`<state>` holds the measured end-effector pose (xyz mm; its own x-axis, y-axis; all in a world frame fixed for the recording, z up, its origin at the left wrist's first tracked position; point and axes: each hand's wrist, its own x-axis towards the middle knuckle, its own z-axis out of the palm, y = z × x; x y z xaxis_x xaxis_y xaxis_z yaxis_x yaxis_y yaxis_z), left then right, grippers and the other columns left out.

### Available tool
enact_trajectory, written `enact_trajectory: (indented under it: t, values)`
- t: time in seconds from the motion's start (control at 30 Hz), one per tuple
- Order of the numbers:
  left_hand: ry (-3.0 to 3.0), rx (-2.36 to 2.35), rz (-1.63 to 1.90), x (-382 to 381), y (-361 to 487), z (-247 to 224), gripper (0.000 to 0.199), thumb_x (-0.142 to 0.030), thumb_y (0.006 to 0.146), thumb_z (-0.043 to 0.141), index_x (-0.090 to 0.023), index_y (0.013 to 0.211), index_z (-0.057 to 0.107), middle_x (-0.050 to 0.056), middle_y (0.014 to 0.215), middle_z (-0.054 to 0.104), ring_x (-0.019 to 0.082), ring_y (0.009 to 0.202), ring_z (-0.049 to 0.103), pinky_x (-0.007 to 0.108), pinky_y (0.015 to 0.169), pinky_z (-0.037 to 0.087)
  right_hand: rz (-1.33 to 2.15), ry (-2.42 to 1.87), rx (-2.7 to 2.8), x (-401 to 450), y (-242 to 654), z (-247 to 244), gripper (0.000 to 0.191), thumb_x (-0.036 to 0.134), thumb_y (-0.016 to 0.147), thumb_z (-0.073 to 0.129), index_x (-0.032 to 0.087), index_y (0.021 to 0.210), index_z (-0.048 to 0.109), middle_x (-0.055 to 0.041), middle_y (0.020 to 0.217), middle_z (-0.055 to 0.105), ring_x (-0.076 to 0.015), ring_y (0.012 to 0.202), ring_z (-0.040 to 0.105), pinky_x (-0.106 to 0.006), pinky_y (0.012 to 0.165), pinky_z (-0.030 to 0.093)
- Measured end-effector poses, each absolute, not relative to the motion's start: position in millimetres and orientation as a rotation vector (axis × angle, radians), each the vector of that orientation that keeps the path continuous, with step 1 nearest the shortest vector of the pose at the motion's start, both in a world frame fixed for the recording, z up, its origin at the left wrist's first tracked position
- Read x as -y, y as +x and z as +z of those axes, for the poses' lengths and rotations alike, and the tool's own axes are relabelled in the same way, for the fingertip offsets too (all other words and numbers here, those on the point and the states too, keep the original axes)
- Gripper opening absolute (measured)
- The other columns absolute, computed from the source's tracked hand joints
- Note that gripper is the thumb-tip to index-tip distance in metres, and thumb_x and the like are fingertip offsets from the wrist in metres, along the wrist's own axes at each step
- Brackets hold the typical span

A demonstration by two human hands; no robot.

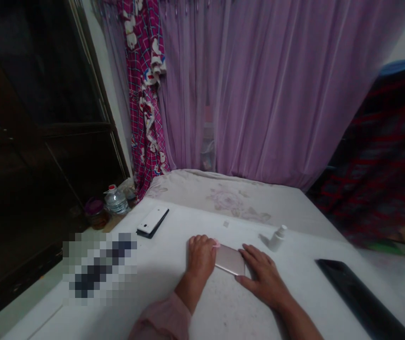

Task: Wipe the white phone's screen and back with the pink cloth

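A pinkish-gold phone (pixel 230 259) lies flat on the white table surface (pixel 160 259) between my hands. My left hand (pixel 201 255) is closed at the phone's left end, its fingers bent over a small pink item (pixel 216 243), perhaps a cloth, that shows only at its edge. At the opposite end, my right hand (pixel 261 274) has its thumb and fingers apart, with the fingertips touching the phone's right edge.
A small white bottle (pixel 277 238) stands beyond my right hand. Stacked phones (pixel 153 222) lie at the back left. A long black object (pixel 361 295) is at the right. A capped water jug (pixel 116 200) stands off the table's left side.
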<state>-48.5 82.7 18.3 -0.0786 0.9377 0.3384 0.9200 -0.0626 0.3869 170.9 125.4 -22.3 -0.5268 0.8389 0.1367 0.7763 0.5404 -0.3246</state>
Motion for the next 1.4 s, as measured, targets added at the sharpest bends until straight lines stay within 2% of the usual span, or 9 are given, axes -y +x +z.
enact_trajectory:
  t: [0.2,0.47,0.67,0.87,1.07,1.4]
  values:
    - [2.19,-2.074,0.816,-71.3,-29.2,17.7,0.016,-0.021,0.09,0.058,-0.028,0.096,0.071,0.003,0.091,0.067,0.021,0.093,0.057,0.038,0.09,0.035,0.321,-1.309,2.537,-121.1,167.8,-15.2,0.07,0.057,0.079,0.061,0.02,0.138,0.052,-0.0145,0.15,0.041,-0.0329,0.14,0.034,-0.054,0.113,0.025]
    - [2.119,-2.248,0.787,-80.9,-62.4,15.9,0.017,-0.026,0.092,0.056,-0.029,0.099,0.072,0.001,0.095,0.071,0.022,0.094,0.059,0.038,0.086,0.034,0.345,-1.323,2.516,-115.2,164.9,-7.5,0.07,0.054,0.079,0.063,0.019,0.138,0.05,-0.0146,0.15,0.042,-0.0316,0.14,0.034,-0.053,0.114,0.022]
    - [2.03,-2.345,0.788,-86.7,-77.2,14.4,0.019,-0.023,0.092,0.056,-0.028,0.1,0.072,0.003,0.098,0.072,0.022,0.095,0.06,0.037,0.087,0.034,0.346,-1.328,2.501,-116.4,164.2,-6.5,0.071,0.054,0.077,0.064,0.019,0.137,0.051,-0.0147,0.149,0.043,-0.0321,0.14,0.034,-0.052,0.113,0.023]
    - [2.178,-2.125,0.845,-81.4,-44.9,13.3,0.017,-0.021,0.09,0.058,-0.027,0.097,0.072,0.002,0.095,0.071,0.022,0.094,0.059,0.038,0.087,0.036,0.34,-1.372,2.478,-115.2,159.4,-5.0,0.071,0.051,0.075,0.066,0.017,0.135,0.053,-0.0156,0.148,0.045,-0.0319,0.139,0.036,-0.051,0.113,0.023]
    - [2.293,-1.825,0.837,-75.2,-12.5,13.9,0.016,-0.019,0.088,0.06,-0.027,0.097,0.071,0.002,0.098,0.07,0.021,0.099,0.057,0.038,0.091,0.037,0.289,-1.417,2.446,-111.8,154.3,-7.7,0.066,0.056,0.078,0.062,0.02,0.133,0.054,-0.0145,0.146,0.046,-0.0316,0.137,0.038,-0.053,0.112,0.025]
    - [2.068,-2.217,0.857,-79.8,-91.8,16.0,0.018,-0.022,0.091,0.058,-0.028,0.098,0.073,0.003,0.093,0.071,0.022,0.092,0.059,0.038,0.085,0.037,0.302,-1.354,2.469,-122.8,155.5,-11.9,0.067,0.056,0.078,0.062,0.023,0.135,0.054,-0.0131,0.147,0.046,-0.0324,0.137,0.038,-0.053,0.11,0.028]
